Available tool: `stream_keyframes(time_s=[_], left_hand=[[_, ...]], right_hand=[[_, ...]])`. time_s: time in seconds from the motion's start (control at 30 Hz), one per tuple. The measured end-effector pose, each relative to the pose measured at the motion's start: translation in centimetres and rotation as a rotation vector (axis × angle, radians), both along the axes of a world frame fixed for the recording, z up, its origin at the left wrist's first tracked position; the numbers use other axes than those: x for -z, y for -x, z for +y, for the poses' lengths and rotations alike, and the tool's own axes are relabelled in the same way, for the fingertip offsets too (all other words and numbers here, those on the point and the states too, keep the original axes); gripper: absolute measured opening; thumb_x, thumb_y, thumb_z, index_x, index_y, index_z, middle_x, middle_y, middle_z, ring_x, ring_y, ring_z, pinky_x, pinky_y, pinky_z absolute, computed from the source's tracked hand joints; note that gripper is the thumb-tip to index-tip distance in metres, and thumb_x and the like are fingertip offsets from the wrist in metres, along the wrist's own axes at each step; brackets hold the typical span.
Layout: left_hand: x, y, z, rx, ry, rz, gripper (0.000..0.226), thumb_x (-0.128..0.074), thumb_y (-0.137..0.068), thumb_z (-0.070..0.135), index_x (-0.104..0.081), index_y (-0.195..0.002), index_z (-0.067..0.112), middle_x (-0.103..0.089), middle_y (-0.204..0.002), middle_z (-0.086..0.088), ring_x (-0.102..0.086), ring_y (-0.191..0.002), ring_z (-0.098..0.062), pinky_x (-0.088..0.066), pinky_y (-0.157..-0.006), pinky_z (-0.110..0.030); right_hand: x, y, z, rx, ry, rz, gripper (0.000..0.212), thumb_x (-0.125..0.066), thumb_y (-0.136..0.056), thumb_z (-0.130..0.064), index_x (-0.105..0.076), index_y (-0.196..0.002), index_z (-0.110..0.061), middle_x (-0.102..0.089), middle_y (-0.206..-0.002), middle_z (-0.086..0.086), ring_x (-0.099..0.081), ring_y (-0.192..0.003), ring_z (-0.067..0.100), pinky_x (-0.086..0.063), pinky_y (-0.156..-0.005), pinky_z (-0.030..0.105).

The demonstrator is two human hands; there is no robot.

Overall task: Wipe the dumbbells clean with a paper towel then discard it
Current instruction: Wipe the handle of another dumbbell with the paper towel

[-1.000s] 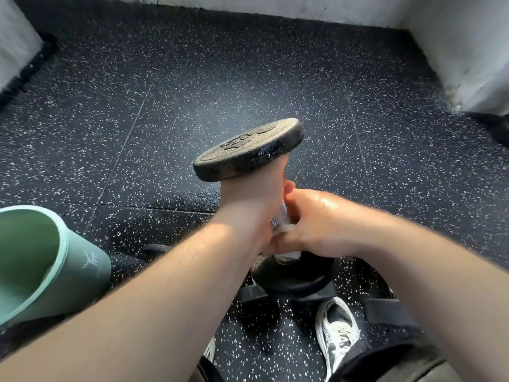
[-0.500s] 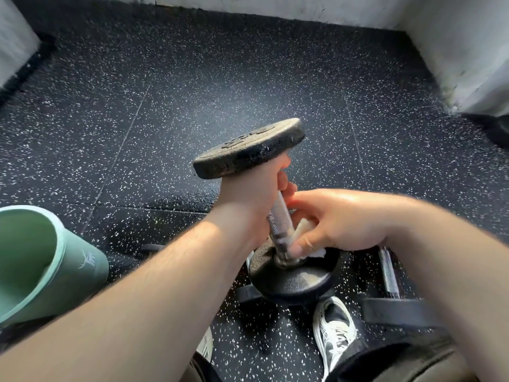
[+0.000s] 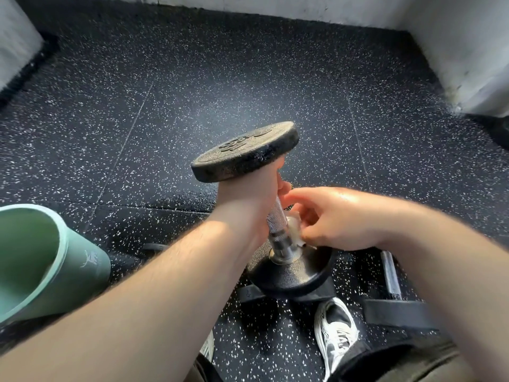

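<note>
Gripping the knurled handle just under the upper plate, the left hand (image 3: 248,205) has its fingers wrapped fully round the dumbbell (image 3: 245,153) at the centre of the frame. The right hand (image 3: 336,219) comes in from the right edge with its fingers curled round a small wad of white paper towel (image 3: 293,227), which touches the lower, smooth part of the handle just above the bottom plate.

The dumbbell stands nearly on end. Its long axis runs up and down the frame, leaning so that the top plate sits up and to the left of the bottom plate. The flat, dusty face of the top plate turns upward. The bottom plate is just below centre, over dark pieces on the floor; whether it rests on them cannot be told.

To the lower right a second dumbbell (image 3: 391,274) lies on the speckled black floor (image 3: 192,92), partly hidden by the right forearm. A black and white shoe (image 3: 334,332) shows near the bottom edge, below the bottom plate. A pale green bin (image 3: 82,271) fills the lower left, its opening toward the camera. White walls (image 3: 454,37) border the top and upper right.
</note>
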State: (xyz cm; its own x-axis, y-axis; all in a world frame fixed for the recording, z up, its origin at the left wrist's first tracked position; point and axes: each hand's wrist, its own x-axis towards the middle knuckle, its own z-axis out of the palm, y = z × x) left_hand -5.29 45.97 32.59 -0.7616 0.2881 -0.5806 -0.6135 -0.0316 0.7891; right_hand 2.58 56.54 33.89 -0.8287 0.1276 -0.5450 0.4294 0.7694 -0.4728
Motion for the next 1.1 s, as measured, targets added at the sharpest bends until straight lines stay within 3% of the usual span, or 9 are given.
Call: stream_keyframes(time_s=[0.13, 0.27, 0.43, 0.6, 0.7, 0.8, 0.87, 0.97, 1.1], left_hand=[[-0.1, 0.2, 0.0, -0.001, 0.009, 0.011, 0.034, -0.068, -0.088, 0.014, -0.052, -0.058, 0.017, -0.045, -0.04, 0.005, -0.05, -0.043, -0.012, -0.045, -0.059, -0.025], [-0.2, 0.3, 0.0, -0.005, 0.015, 0.026, 0.03, -0.068, -0.089, 0.013, -0.054, -0.062, 0.017, -0.044, -0.04, 0.007, -0.05, -0.045, -0.011, -0.048, -0.056, -0.025], [-0.3, 0.5, -0.2, -0.017, 0.028, 0.048, 0.028, -0.067, -0.089, 0.014, -0.055, -0.064, 0.017, -0.044, -0.039, 0.007, -0.051, -0.044, -0.011, -0.048, -0.068, -0.029], [-0.2, 0.6, -0.2, -0.027, 0.028, 0.063, 0.026, -0.068, -0.089, 0.014, -0.057, -0.066, 0.017, -0.046, -0.045, 0.005, -0.053, -0.05, -0.013, -0.049, -0.059, -0.026], [-0.2, 0.6, -0.1, -0.026, 0.025, 0.054, 0.028, -0.068, -0.089, 0.015, -0.056, -0.064, 0.017, -0.046, -0.044, 0.005, -0.052, -0.047, -0.012, -0.047, -0.056, -0.025], [-0.1, 0.3, 0.0, -0.012, 0.033, 0.041, 0.03, -0.069, -0.089, 0.02, -0.054, -0.063, 0.017, -0.047, -0.037, 0.008, -0.052, -0.04, -0.008, -0.046, -0.062, -0.027], [-0.1, 0.1, 0.1, -0.016, 0.024, 0.029, 0.03, -0.069, -0.089, 0.019, -0.054, -0.064, 0.017, -0.046, -0.037, 0.008, -0.052, -0.042, -0.008, -0.047, -0.063, -0.027], [0.0, -0.1, 0.2, -0.03, -0.005, 0.008, 0.032, -0.069, -0.089, 0.013, -0.054, -0.062, 0.017, -0.045, -0.043, 0.006, -0.051, -0.049, -0.011, -0.049, -0.06, -0.025], [0.1, -0.1, 0.1, -0.013, -0.007, -0.022, 0.031, -0.07, -0.088, 0.013, -0.055, -0.062, 0.016, -0.045, -0.04, 0.007, -0.049, -0.039, -0.007, -0.05, -0.061, -0.024]], right_hand=[[0.5, 0.0, -0.1, 0.072, -0.081, 0.129, 0.025, -0.072, -0.08, -0.023, -0.064, -0.101, -0.034, -0.072, -0.087, -0.014, -0.066, -0.082, 0.006, -0.055, -0.077, 0.027], [0.4, 0.0, 0.2, 0.092, 0.01, 0.128, 0.012, -0.075, -0.077, -0.022, -0.065, -0.084, -0.023, -0.074, -0.072, -0.009, -0.065, -0.065, 0.004, -0.052, -0.069, 0.027], [0.2, -0.1, 0.1, 0.066, 0.195, 0.074, 0.021, -0.082, -0.08, -0.034, -0.067, -0.081, -0.019, -0.073, -0.067, -0.005, -0.062, -0.059, 0.005, -0.051, -0.071, 0.032], [0.6, 0.0, -0.4, 0.074, -0.03, 0.131, 0.039, -0.086, -0.065, -0.054, -0.064, -0.079, -0.025, -0.058, -0.06, -0.016, -0.046, -0.051, -0.001, -0.037, -0.051, 0.019], [0.9, -0.1, -1.3, 0.083, -0.09, 0.148, 0.051, -0.086, -0.057, -0.06, -0.06, -0.077, -0.022, -0.06, -0.066, -0.012, -0.048, -0.055, 0.002, -0.037, -0.052, 0.023], [0.9, -0.1, -2.7, 0.097, -0.158, 0.157, 0.058, -0.081, -0.054, -0.069, -0.06, -0.084, -0.023, -0.066, -0.078, -0.008, -0.06, -0.071, 0.011, -0.051, -0.065, 0.033], [1.0, -0.1, -3.6, 0.077, -0.253, 0.134, 0.057, -0.073, -0.059, -0.074, -0.06, -0.09, -0.027, -0.068, -0.087, -0.007, -0.065, -0.082, 0.02, -0.055, -0.071, 0.035], [1.2, 0.0, -4.3, 0.061, -0.352, 0.129, 0.043, -0.066, -0.064, -0.064, -0.063, -0.084, -0.027, -0.068, -0.083, -0.002, -0.065, -0.08, 0.027, -0.051, -0.064, 0.031], [0.7, -0.2, -3.5, -0.039, -0.26, 0.088, 0.037, -0.066, -0.067, -0.058, -0.063, -0.078, -0.023, -0.067, -0.075, -0.003, -0.066, -0.075, 0.021, -0.055, -0.064, 0.031]])
